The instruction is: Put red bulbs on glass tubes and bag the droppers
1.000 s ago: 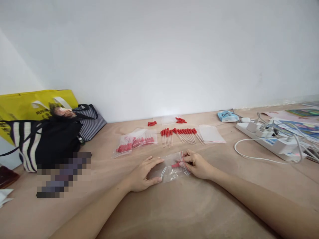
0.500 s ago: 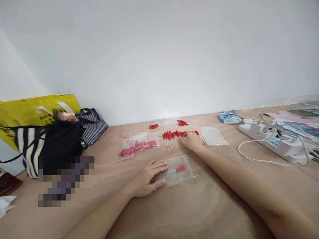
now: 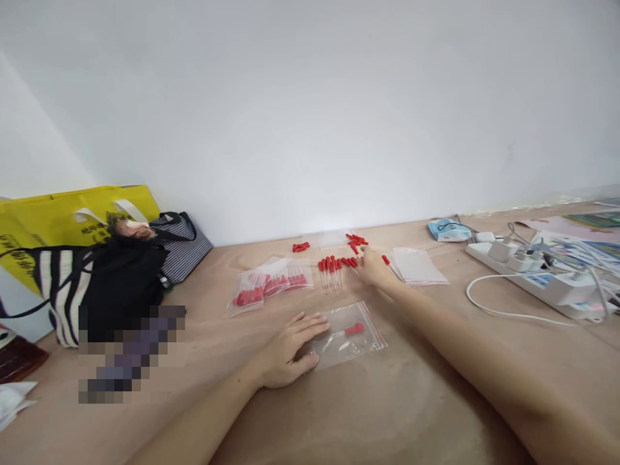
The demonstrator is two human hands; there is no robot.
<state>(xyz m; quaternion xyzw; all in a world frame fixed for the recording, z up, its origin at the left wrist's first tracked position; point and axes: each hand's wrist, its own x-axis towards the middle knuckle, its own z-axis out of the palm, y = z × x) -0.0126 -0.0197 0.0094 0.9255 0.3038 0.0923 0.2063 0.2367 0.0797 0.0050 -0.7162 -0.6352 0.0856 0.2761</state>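
Note:
My left hand (image 3: 293,349) lies flat with fingers stretched out on the left end of a clear zip bag (image 3: 334,352). Inside this bag is one dropper (image 3: 354,329) with a red rubber bulb and a thin clear tube. Farther off, my right hand (image 3: 375,268) is in the row of red-bulbed droppers (image 3: 332,266), fingers curled in a pinch at one of them; the hand mostly hides it. Just right of that hand, another red bulb (image 3: 385,259) shows. A stack of flat zip bags (image 3: 420,266) lies beyond it to the right.
Filled zip bags (image 3: 276,284) overlap at the left. Loose red bulbs (image 3: 301,247) and more red bulbs beside clear tubes (image 3: 334,239) lie near the wall. A power strip (image 3: 547,284) with cables is on the right; a black-and-white bag (image 3: 116,284) stands on the left.
My right hand has shifted slightly within the dropper row, its fingers now farther toward the wall. My left hand stays on the bag. The whole view has moved a little.

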